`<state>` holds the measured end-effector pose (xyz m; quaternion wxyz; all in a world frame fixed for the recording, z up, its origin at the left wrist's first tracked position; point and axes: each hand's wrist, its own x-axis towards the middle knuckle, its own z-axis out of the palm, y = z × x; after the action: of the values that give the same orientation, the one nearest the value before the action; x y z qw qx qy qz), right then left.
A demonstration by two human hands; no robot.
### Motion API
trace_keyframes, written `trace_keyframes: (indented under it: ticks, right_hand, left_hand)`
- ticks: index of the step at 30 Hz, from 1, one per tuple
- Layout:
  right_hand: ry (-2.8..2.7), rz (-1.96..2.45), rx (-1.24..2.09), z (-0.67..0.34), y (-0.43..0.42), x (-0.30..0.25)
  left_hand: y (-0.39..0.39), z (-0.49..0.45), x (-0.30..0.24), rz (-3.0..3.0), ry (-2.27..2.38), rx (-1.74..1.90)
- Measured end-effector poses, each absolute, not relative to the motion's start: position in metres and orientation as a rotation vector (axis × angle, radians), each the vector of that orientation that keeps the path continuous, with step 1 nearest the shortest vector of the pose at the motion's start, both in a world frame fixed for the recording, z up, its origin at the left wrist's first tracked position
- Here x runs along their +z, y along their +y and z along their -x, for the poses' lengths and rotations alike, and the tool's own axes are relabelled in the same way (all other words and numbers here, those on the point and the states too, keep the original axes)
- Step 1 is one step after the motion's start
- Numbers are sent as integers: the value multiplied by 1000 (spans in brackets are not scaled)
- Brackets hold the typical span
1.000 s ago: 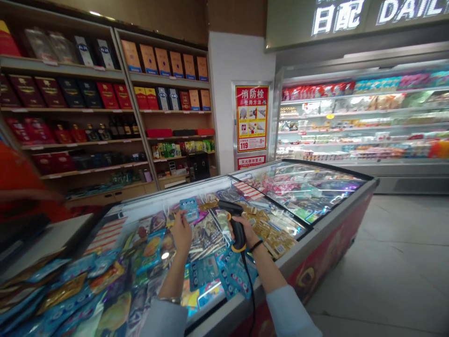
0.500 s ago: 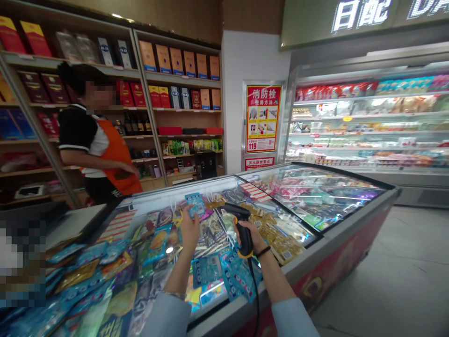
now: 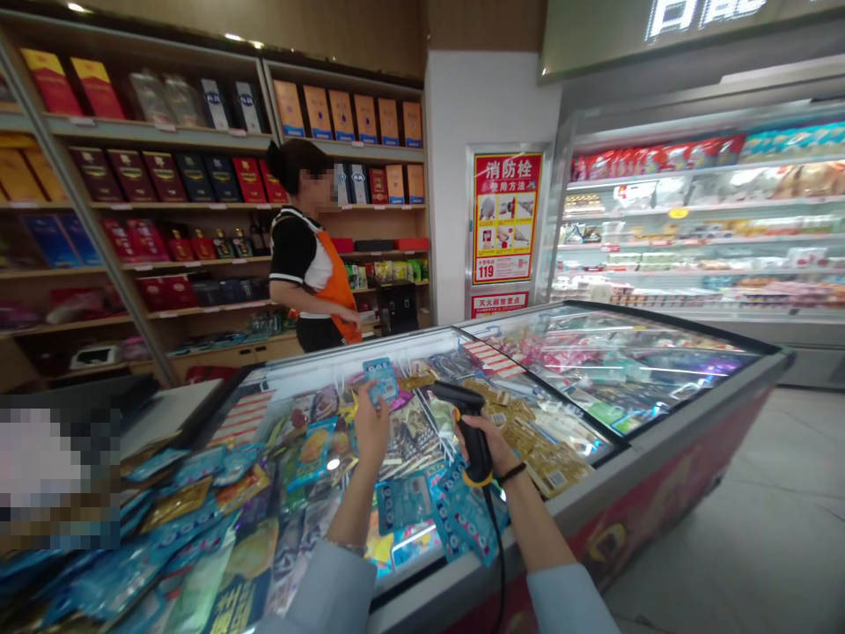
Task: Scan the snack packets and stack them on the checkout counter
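Loose snack packets [image 3: 172,511] are lying heaped at far left. A person in an orange apron [image 3: 310,264] is standing behind the chest freezer [image 3: 660,438]. Left hand [image 3: 371,429] is pinching a small blue packet [image 3: 381,379], holding it up above the glass lid. Just to its right, right hand [image 3: 494,447] is clenching the black barcode scanner [image 3: 467,412], with the scanner's head pointing toward the packet.

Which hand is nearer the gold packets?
Right. The right hand, gripping the scanner, is just left of the gold packets; the left hand, holding a blue packet, is farther left.
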<state>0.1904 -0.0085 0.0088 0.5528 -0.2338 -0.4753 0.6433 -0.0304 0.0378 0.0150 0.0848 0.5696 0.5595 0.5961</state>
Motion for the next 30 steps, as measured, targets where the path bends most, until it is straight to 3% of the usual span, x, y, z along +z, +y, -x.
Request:
trace_keyframes:
  ticks: [22,30]
  right_hand:
    - [-1070,581,1581,-196,-4,3]
    - [-1124,512,1599,-186,-26,29]
  left_hand:
    - [31,27,18,-1639,1694,1832]
    - [19,33,33,-1423,1546,1995]
